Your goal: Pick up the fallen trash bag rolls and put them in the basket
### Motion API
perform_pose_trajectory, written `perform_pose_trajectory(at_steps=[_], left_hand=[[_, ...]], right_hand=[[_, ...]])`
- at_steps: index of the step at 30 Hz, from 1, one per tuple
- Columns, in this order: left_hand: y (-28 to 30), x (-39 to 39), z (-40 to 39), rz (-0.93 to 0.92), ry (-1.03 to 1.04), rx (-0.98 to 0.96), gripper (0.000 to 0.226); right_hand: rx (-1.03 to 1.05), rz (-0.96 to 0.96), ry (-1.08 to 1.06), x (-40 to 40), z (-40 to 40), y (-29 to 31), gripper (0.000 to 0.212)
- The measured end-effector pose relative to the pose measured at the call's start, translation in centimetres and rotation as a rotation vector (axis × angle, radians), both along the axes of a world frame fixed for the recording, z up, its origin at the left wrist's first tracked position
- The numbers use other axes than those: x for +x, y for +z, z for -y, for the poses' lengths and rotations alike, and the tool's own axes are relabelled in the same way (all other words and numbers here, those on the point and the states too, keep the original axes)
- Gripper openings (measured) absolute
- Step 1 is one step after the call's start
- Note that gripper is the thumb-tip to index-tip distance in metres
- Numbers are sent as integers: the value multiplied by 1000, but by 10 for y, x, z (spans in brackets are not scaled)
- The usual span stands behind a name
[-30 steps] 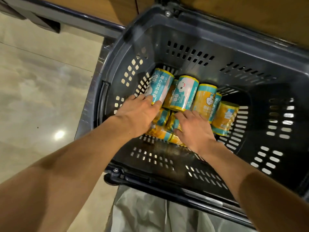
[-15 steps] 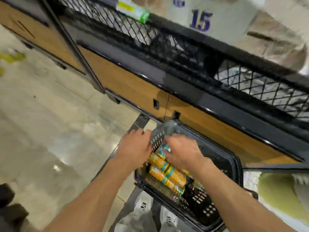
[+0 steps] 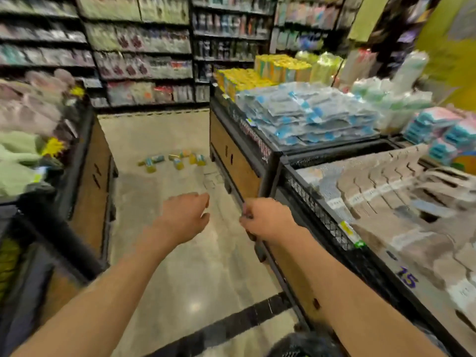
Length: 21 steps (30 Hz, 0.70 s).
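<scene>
Hands (image 3: 184, 215) now out of basket (image 3: 296, 346)

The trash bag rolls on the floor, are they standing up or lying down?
Mostly lying down: the trash bag rolls sprawl at different angles on the aisle floor. The blur hides whether any stands upright.

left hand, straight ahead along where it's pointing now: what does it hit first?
Probably nothing close: the left hand points down the aisle over bare floor. The fallen trash bag rolls lie first in that line, though depth is unclear.
</scene>
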<state>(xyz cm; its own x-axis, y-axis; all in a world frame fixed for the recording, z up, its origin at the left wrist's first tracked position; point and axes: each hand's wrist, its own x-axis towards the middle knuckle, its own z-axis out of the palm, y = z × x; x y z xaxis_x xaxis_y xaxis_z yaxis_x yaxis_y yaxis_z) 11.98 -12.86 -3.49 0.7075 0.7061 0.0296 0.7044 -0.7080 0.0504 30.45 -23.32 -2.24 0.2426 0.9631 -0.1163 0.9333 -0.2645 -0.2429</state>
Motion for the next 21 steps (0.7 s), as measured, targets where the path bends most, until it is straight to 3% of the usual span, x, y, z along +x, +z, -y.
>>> perform_pose_trajectory(at_steps=[3,8,21], left_hand=[[40,-52,-54,39,91,95,26],[65,-113,-129,80,185,137,25],[42,-130,-351,80,306,109,21]], right_hand=[[74,17,34,-38,-70,39,25],[121,55,120,-87,-159,62,22],[161,59,228,-91,-419,57,21]])
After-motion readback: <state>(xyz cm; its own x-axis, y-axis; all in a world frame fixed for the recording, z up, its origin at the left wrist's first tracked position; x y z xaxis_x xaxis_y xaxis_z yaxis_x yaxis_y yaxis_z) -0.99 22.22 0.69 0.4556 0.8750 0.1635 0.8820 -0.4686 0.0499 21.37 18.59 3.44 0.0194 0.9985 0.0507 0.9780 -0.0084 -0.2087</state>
